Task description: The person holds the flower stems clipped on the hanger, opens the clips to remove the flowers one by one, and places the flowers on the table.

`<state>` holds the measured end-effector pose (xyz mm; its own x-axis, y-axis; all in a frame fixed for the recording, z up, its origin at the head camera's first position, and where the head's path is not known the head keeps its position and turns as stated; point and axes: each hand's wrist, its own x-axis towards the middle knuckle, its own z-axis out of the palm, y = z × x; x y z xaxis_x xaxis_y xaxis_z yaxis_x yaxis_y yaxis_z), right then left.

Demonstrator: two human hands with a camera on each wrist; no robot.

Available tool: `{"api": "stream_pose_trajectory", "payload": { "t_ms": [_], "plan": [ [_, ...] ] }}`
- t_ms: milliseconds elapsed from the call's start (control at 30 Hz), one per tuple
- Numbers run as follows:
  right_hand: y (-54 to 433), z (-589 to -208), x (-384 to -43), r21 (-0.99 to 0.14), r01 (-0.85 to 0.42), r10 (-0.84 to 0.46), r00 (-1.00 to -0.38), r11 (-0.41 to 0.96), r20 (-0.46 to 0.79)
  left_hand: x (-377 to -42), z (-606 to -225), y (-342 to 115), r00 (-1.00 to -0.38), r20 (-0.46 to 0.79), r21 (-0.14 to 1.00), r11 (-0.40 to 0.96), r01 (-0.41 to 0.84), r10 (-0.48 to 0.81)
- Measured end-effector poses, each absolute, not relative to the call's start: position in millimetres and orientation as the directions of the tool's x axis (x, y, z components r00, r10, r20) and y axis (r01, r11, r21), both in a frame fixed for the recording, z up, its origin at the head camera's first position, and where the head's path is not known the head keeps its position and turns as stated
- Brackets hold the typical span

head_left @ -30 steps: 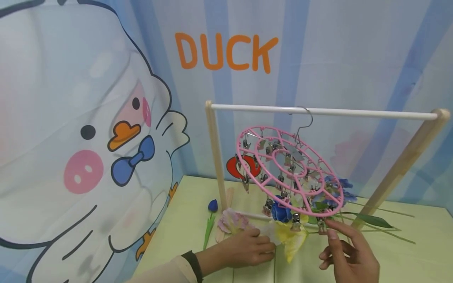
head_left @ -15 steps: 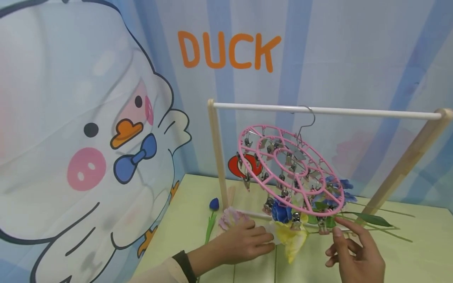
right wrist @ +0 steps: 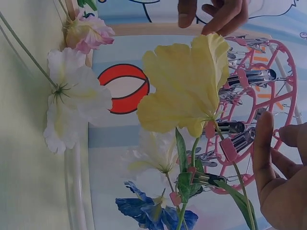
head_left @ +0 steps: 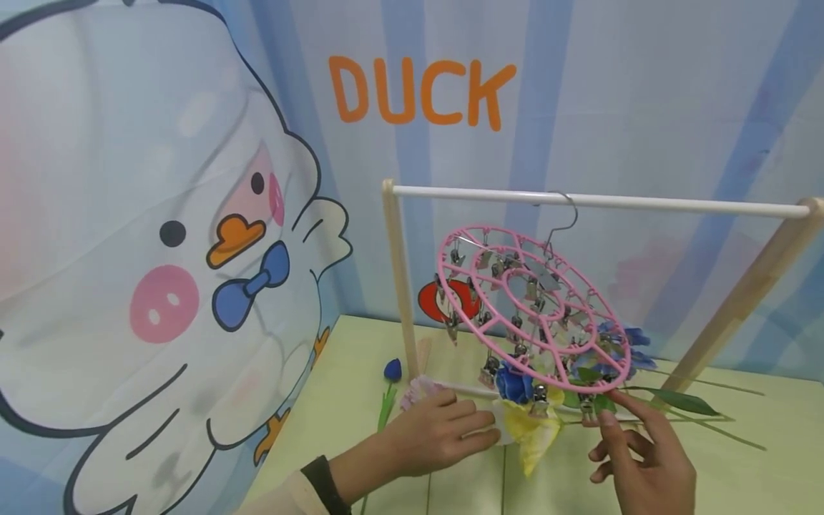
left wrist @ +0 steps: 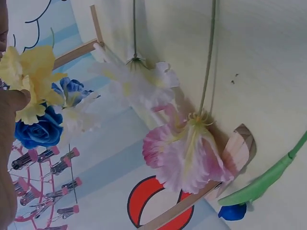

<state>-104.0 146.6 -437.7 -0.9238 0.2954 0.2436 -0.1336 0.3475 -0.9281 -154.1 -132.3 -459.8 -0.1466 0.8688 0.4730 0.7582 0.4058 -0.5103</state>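
Observation:
A pink round clip hanger (head_left: pixel 505 315) with several metal clips tilts down toward its right side. A yellow flower (head_left: pixel 531 429) hangs at its front edge; in the right wrist view, clips hold its stem beside the bloom. My left hand (head_left: pixel 438 433) is left of the yellow flower, fingers loosely bent, holding nothing. It overlaps the pink flower (left wrist: pixel 184 153) in the head view. My right hand (head_left: pixel 653 450) is at the hanger's lower right rim, index fingertip against the rim and thumb close by a dangling clip (head_left: pixel 588 409). A blue rose (left wrist: pixel 41 127) hangs behind the yellow flower.
The hanger's hook is over the white rail (head_left: pixel 689 204) of a wooden stand (head_left: pixel 400 286). A white flower (left wrist: pixel 139 86) lies on the table behind my left hand, with a blue tulip (head_left: pixel 393 370) farther left. Blue petals (right wrist: pixel 158 211) and long stems show at the right.
My left hand has drawn slightly left, away from the yellow flower, and covers more of the pink flower. My right hand has shifted slightly right along the rim. The head view has turned a little.

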Motion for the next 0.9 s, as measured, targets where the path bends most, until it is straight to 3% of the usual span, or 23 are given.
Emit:
{"api": "stream_pose_trajectory", "payload": {
  "t_ms": [167,667,900],
  "plan": [
    [148,-441,-108,-0.923,-0.124,0.277,-0.932,0.364,0.234,-154,-452,-132,-0.127,0.551,-0.493,0.444,0.748,0.825],
    [144,-447,-115,-0.939,-0.052,0.208,-0.970,0.340,0.129,-145,-431,-129,-0.176,0.755,-0.289,0.562,0.775,0.631],
    [141,-446,-117,-0.939,-0.034,0.179,-0.979,0.342,0.101,-139,-424,-125,-0.240,0.805,-0.165,0.593,0.788,0.543]
  ]
}}
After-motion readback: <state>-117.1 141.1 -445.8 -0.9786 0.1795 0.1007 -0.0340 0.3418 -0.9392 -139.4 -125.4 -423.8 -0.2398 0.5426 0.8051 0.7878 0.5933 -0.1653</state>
